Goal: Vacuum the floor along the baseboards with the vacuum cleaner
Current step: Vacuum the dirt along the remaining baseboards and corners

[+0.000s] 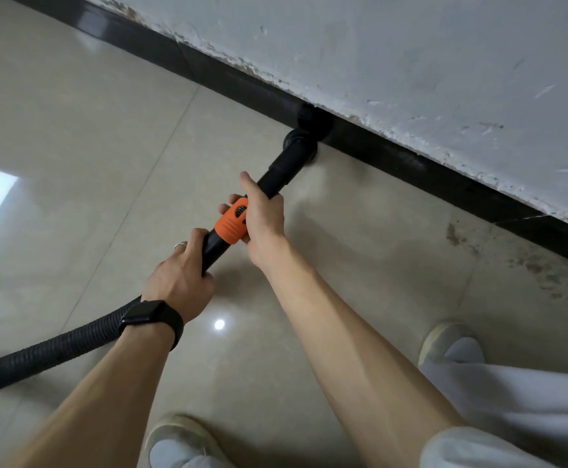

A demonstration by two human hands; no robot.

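Observation:
A black vacuum wand [280, 172] with an orange collar [230, 228] points up and right toward the black baseboard [394, 157]. Its round black nozzle [301, 141] sits on the beige tile floor [107, 146], right against the baseboard. My right hand [262, 214] grips the wand at the orange collar, thumb stretched along the tube. My left hand [183, 276], with a ring and a black watch on the wrist, grips the wand lower down, where the ribbed black hose [56, 349] joins it. The hose runs off to the left edge.
A scuffed white wall [410, 62] rises above the baseboard. Dark dirt marks [545, 268] spot the tiles at the right near the baseboard. My two shoes [451, 342] [178, 440] and light trousers stand at the bottom of the view.

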